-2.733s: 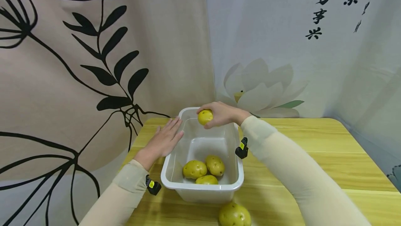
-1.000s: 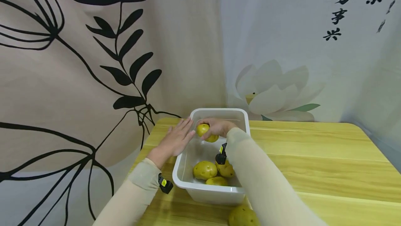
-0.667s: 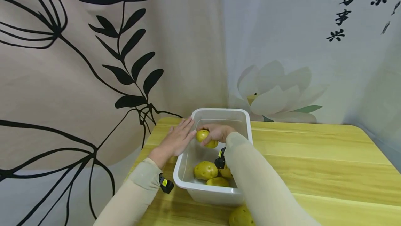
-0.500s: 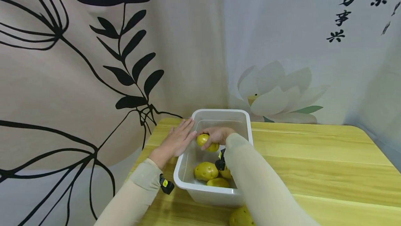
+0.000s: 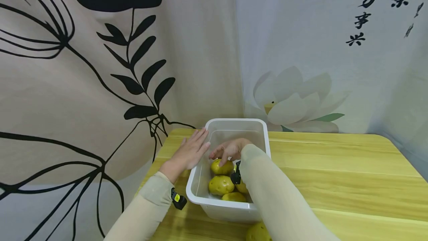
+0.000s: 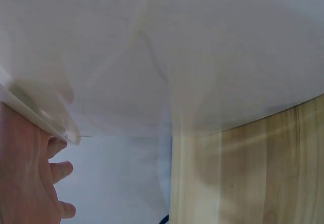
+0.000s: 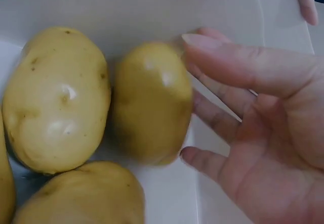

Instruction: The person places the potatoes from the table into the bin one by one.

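My right hand [image 5: 230,149] is inside the white plastic bin [image 5: 217,202], its fingers spread just above a yellow potato [image 5: 221,167]. In the right wrist view, that potato [image 7: 152,102] is slightly blurred and lies against another potato [image 7: 58,100]. The fingers of the right hand [image 7: 276,128] are loose around its side, with no grip on it. Nearer me in the bin lie more potatoes [image 5: 221,185], one partly hidden by my right wrist. My left hand [image 5: 189,152] rests with straight fingers on the bin's left rim; its wrist view shows the bin's outer wall [image 6: 116,62].
Another potato [image 5: 259,232] lies on the wooden table [image 5: 334,170] in front of the bin, partly hidden by my right sleeve. The tabletop stretches to the right. A patterned cloth [image 5: 207,48] hangs behind the table.
My right hand has brought the potato from over the bin's far end down into it and let go; the potato now sits beside the others. My left hand has stayed at the rim.
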`<action>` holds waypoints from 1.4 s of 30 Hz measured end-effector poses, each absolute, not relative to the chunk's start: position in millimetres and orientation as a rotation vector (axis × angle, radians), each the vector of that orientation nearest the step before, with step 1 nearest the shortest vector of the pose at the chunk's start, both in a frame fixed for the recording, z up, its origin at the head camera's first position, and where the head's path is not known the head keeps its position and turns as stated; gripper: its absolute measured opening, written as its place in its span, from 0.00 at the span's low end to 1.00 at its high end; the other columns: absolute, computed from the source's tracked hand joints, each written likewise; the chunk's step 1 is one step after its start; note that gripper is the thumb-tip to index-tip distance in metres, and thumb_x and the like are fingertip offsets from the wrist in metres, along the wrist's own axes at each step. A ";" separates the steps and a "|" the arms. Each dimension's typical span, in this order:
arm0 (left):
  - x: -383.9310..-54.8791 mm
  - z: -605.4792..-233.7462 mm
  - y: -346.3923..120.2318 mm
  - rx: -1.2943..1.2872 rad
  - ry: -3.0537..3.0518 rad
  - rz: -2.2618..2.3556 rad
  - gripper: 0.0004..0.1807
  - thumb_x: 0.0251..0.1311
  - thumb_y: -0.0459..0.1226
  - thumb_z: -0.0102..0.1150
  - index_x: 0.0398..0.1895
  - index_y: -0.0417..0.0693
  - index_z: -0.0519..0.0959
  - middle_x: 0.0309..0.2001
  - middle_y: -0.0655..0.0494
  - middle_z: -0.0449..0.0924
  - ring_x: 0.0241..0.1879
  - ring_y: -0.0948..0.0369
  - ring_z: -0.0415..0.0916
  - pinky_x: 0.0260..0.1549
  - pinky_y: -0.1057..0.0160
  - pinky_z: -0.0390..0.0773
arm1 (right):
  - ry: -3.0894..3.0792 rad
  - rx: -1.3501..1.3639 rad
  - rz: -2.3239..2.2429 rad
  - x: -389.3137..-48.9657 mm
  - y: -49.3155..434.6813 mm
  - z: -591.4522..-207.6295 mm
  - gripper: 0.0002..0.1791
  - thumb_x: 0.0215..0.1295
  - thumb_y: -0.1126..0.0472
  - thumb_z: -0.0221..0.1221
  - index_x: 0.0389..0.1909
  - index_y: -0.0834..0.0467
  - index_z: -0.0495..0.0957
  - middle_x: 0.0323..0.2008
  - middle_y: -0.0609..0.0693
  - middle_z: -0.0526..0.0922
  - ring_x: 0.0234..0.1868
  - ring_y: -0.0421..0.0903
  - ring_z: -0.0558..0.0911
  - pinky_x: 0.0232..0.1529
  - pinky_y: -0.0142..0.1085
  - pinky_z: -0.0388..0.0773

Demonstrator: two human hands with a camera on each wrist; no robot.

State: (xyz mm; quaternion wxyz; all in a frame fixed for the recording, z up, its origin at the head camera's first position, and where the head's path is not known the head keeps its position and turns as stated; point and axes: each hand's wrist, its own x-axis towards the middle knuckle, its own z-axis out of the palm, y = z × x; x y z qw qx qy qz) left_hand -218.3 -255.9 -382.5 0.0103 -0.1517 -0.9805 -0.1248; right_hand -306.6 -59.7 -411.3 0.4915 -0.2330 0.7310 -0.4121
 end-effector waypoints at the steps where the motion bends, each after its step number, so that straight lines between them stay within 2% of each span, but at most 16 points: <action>1: -218.0 -382.3 -255.5 -0.476 -3.058 -0.389 0.36 0.72 0.61 0.18 0.78 0.58 0.44 0.77 0.62 0.35 0.75 0.56 0.32 0.68 0.38 0.38 | 1.776 -0.576 -0.993 -306.4 -59.6 -411.3 0.33 0.57 0.68 0.65 0.65 0.53 0.70 0.67 0.50 0.68 0.71 0.52 0.59 0.69 0.59 0.47; 7: -217.6 -382.1 -253.4 -0.484 -3.058 -0.381 0.36 0.71 0.62 0.18 0.77 0.58 0.44 0.77 0.60 0.36 0.75 0.56 0.32 0.68 0.38 0.39 | 1.758 -0.567 -1.009 -305.8 -57.2 -410.7 0.33 0.57 0.68 0.65 0.65 0.54 0.70 0.68 0.51 0.67 0.73 0.53 0.56 0.70 0.57 0.47; 13: -218.1 -382.3 -252.2 -0.481 -3.064 -0.381 0.36 0.72 0.61 0.18 0.78 0.58 0.43 0.77 0.62 0.33 0.75 0.57 0.31 0.68 0.39 0.38 | 1.733 -0.546 -1.056 -306.2 -54.3 -409.3 0.32 0.58 0.70 0.64 0.66 0.55 0.70 0.69 0.52 0.66 0.73 0.53 0.55 0.71 0.54 0.47; 19: -218.2 -382.1 -249.5 -0.488 -3.046 -0.388 0.34 0.73 0.59 0.21 0.77 0.56 0.46 0.77 0.60 0.37 0.75 0.55 0.34 0.67 0.37 0.40 | 1.718 -0.546 -1.119 -305.8 -50.8 -402.2 0.36 0.57 0.74 0.63 0.68 0.60 0.65 0.69 0.55 0.64 0.72 0.54 0.56 0.71 0.49 0.51; 25: -220.1 -383.2 -248.8 -0.493 -3.045 -0.397 0.34 0.73 0.59 0.21 0.77 0.56 0.46 0.77 0.61 0.35 0.75 0.54 0.34 0.66 0.35 0.40 | 1.729 -0.582 -1.131 -309.6 -45.0 -382.4 0.40 0.58 0.74 0.62 0.71 0.64 0.57 0.71 0.59 0.59 0.72 0.55 0.56 0.69 0.47 0.55; 31: -219.1 -381.4 -249.8 -0.454 -3.052 -0.409 0.34 0.73 0.59 0.23 0.77 0.57 0.46 0.76 0.62 0.36 0.75 0.56 0.33 0.67 0.37 0.40 | 1.792 -0.613 -1.107 -314.6 -35.4 -358.1 0.40 0.59 0.75 0.60 0.72 0.63 0.55 0.71 0.57 0.59 0.72 0.52 0.58 0.68 0.44 0.59; 36: -217.6 -382.2 -250.7 -0.430 -3.069 -0.413 0.33 0.73 0.58 0.25 0.77 0.59 0.45 0.77 0.62 0.36 0.75 0.56 0.33 0.68 0.38 0.39 | 1.785 -0.604 -1.150 -315.5 -26.3 -348.1 0.39 0.59 0.79 0.57 0.71 0.63 0.57 0.71 0.58 0.60 0.71 0.53 0.60 0.66 0.43 0.64; 42: -218.1 -381.5 -251.9 -0.446 -3.064 -0.398 0.34 0.73 0.58 0.24 0.77 0.57 0.45 0.76 0.63 0.34 0.75 0.56 0.32 0.67 0.38 0.39 | 1.813 -0.663 -1.175 -313.5 -10.5 -332.9 0.35 0.61 0.79 0.55 0.70 0.59 0.61 0.70 0.54 0.62 0.70 0.51 0.61 0.64 0.44 0.66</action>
